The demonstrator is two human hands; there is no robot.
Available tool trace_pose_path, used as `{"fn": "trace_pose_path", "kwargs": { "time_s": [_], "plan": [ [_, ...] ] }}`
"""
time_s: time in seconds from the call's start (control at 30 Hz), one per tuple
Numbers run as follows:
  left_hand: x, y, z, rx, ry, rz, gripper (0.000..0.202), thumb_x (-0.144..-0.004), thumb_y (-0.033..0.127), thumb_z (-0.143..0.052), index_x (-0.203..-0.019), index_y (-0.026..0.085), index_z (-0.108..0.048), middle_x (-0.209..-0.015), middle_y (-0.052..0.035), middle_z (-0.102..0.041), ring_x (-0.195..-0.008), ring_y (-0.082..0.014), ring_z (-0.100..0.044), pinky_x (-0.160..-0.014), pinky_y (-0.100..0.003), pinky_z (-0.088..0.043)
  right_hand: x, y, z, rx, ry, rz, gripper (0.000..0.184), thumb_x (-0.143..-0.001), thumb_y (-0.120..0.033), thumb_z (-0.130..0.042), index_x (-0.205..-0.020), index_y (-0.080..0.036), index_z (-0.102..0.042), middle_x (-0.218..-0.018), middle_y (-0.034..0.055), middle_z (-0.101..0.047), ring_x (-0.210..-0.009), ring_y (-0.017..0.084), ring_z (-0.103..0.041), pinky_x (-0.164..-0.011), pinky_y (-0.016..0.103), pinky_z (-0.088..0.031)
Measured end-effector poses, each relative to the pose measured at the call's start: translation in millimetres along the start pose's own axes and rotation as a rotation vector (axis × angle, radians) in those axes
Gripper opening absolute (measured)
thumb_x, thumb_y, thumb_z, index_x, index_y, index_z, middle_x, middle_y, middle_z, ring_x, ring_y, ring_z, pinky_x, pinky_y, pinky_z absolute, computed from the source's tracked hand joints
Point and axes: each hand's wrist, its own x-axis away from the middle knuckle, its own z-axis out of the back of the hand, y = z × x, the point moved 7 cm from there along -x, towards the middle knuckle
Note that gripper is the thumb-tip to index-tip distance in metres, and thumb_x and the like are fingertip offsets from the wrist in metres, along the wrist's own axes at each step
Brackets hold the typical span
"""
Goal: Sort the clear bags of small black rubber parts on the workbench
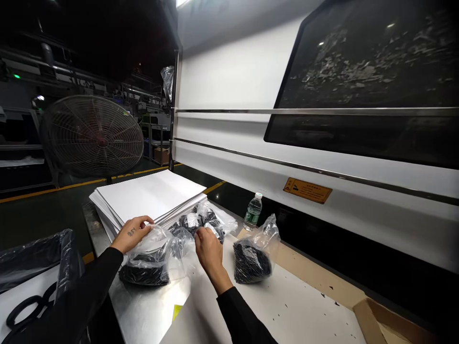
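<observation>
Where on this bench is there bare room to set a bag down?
Bare patch: the white tabletop near the viewer, right of the right hand, between the upright bag and the cardboard box. Crowded: around the left hand, where plastic bags press against the paper stack and water bottle.

The metal worktop [150, 310] carries a stack of white sheets [150, 196] at its far left corner. Three clear bags of black parts [251, 260] lie mid-surface, a water bottle [253, 211] stands at the far edge, and what looks like cardboard [311, 274] lines the right edge.
</observation>
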Motion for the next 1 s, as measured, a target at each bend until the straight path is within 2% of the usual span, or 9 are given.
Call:
{"fn": "trace_pose_path", "kwargs": {
  "time_s": [0.13, 0.2, 0.3, 0.37, 0.47, 0.63, 0.77, 0.9, 1.0],
  "plan": [
    [7, -4, -5.6, 0.095, -0.022, -0.038, 0.027, -0.092, 0.040, -0.055, -0.100, 0.015, -0.062, -0.062, 0.0053, -0.056, -0.052, -0.0114, -0.053, -0.055, -0.028, -0.046, 6, -70, 6, -0.063, -0.074, 0.376, 0.017, -0.102, -0.027, -0.045, -0.106, -0.022, -0.061, -0.107, -0.0017, -0.064, -0.093, 0.008, -0.062, -0.081, 0.019, -0.050],
    [6, -3, -4.5, 0.094, 0.010, -0.054, 0.026, -0.091, 0.039, -0.057, -0.095, 0.015, -0.063, -0.061, 0.0051, -0.056, -0.053, -0.0118, -0.053, -0.057, -0.029, -0.047, 8, -102, -10, -0.009, -0.167, 0.491, 0.009, -0.096, -0.022, -0.056, -0.100, -0.019, -0.065, -0.104, -0.0007, -0.067, -0.087, 0.012, -0.065, -0.079, 0.026, -0.054],
    [0, 1, 1.3, 0.061, 0.071, -0.089, 0.025, -0.090, 0.039, -0.058, -0.090, 0.015, -0.065, -0.062, 0.0042, -0.057, -0.060, -0.0139, -0.056, -0.065, -0.033, -0.049, 1, -127, -43, 0.112, -0.259, 0.484, 0.007, -0.089, -0.008, -0.062, -0.090, -0.012, -0.067, -0.094, 0.0041, -0.070, -0.079, 0.018, -0.068, -0.073, 0.038, -0.059],
    [-4, 4, 4.9, 0.047, 0.094, -0.108, 0.026, -0.089, 0.040, -0.058, -0.088, 0.015, -0.065, -0.063, 0.0038, -0.058, -0.063, -0.0149, -0.057, -0.069, -0.034, -0.049, -5, -131, -57, 0.134, -0.278, 0.436, 0.008, -0.088, -0.006, -0.063, -0.085, -0.011, -0.068, -0.087, 0.0036, -0.071, -0.079, 0.018, -0.069, -0.074, 0.038, -0.059],
    [-10, 1, 7.3, 0.066, 0.093, -0.127, 0.026, -0.090, 0.041, -0.057, -0.088, 0.016, -0.065, -0.065, 0.0033, -0.058, -0.065, -0.0152, -0.057, -0.069, -0.034, -0.049, -8, -127, -50, 0.050, -0.224, 0.360, 0.011, -0.088, -0.008, -0.064, -0.079, -0.012, -0.068, -0.081, 0.0030, -0.071, -0.077, 0.019, -0.069, -0.073, 0.039, -0.059],
    [-19, -21, 5.9, 0.167, 0.044, -0.099, 0.027, -0.090, 0.041, -0.056, -0.093, 0.016, -0.064, -0.062, 0.0045, -0.054, -0.059, -0.0139, -0.053, -0.063, -0.032, -0.046, 1, -90, 16, -0.344, -0.035, 0.270, 0.012, -0.086, -0.015, -0.063, -0.083, -0.022, -0.072, -0.082, -0.0013, -0.074, -0.078, 0.020, -0.069, -0.071, 0.032, -0.054],
    [-19, -30, 0.4, 0.252, -0.030, -0.076, 0.031, -0.091, 0.046, -0.053, -0.097, 0.016, -0.062, -0.062, 0.0048, -0.052, -0.056, -0.0125, -0.049, -0.057, -0.029, -0.042, -13, -15, 58, -0.659, 0.156, 0.084, 0.024, -0.095, -0.033, -0.053, -0.110, -0.019, -0.065, -0.100, 0.0033, -0.073, -0.086, 0.018, -0.069, -0.070, 0.025, -0.054],
    [-8, -25, -3.3, 0.304, -0.121, -0.071, 0.033, -0.090, 0.047, -0.053, -0.100, 0.016, -0.061, -0.063, 0.0056, -0.045, -0.056, -0.0123, -0.045, -0.056, -0.028, -0.036, -35, 61, 52, -0.725, 0.317, -0.138, 0.031, -0.095, -0.040, -0.054, -0.107, -0.012, -0.063, -0.097, 0.0078, -0.071, -0.083, 0.019, -0.068, -0.072, 0.032, -0.055],
    [13, -16, -5.2, 0.295, -0.305, -0.069, 0.035, -0.085, 0.043, -0.061, -0.113, 0.022, -0.060, -0.070, 0.0043, -0.050, -0.063, -0.0136, -0.049, -0.059, -0.027, -0.037, -41, 93, 33, -0.714, 0.332, -0.228, 0.028, -0.092, -0.040, -0.062, -0.097, -0.013, -0.065, -0.090, 0.0043, -0.070, -0.078, 0.017, -0.066, -0.073, 0.034, -0.056]
  ]
}}
